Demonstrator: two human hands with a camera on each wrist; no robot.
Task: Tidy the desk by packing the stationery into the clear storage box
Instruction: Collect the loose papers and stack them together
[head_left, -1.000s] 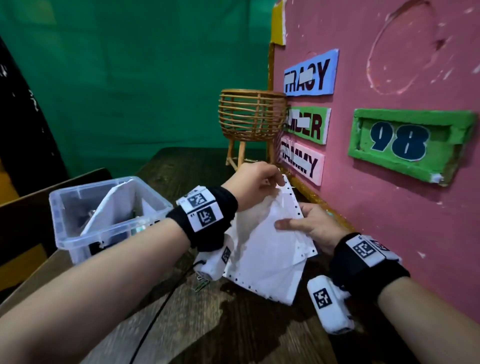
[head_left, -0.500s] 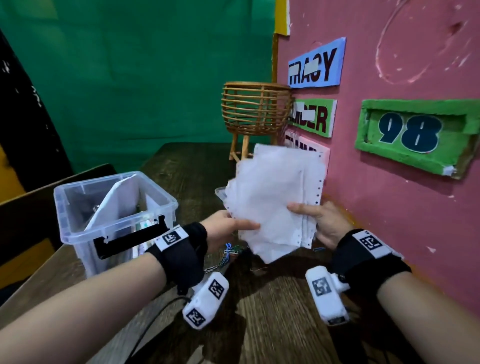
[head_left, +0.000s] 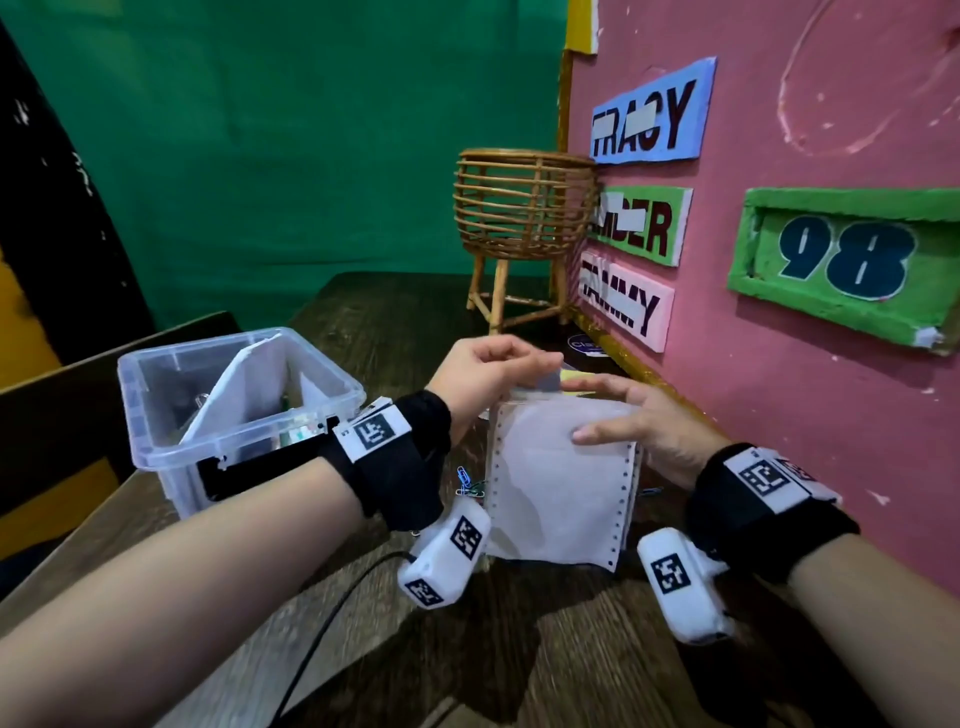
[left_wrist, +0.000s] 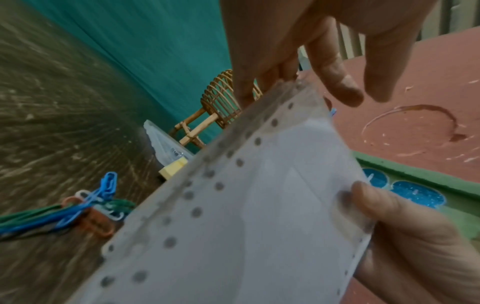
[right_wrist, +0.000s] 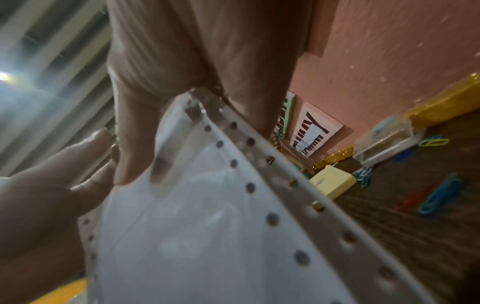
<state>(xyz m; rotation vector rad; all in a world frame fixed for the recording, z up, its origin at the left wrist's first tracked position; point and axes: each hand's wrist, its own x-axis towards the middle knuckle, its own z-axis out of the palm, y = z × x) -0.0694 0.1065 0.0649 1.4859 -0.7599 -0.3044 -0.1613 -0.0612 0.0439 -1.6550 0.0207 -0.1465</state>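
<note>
A stack of white punched sheets in clear sleeves (head_left: 561, 483) is held upright in front of me, its lower edge close to the wooden desk (head_left: 519, 649). My left hand (head_left: 530, 371) pinches the stack's top edge (left_wrist: 262, 98). My right hand (head_left: 587, 415) holds the right side, with the thumb (left_wrist: 369, 199) pressed on the front and the fingers behind. The clear storage box (head_left: 156, 415) stands to the left with white sheets leaning inside it. Coloured paper clips (head_left: 470, 483) (left_wrist: 98, 201) lie on the desk beside the stack.
A yellow sticky-note pad (right_wrist: 332, 181) and a small clear case (right_wrist: 384, 139) lie behind the stack near the pink wall (head_left: 779, 364). A wicker basket on legs (head_left: 524, 208) stands in the far corner. A black cable (head_left: 332, 618) runs across the near desk.
The sheets were lifted off the desk, raised upright, and have now come down lower and squarer. My left hand moved from the stack's lower left edge to its top edge.
</note>
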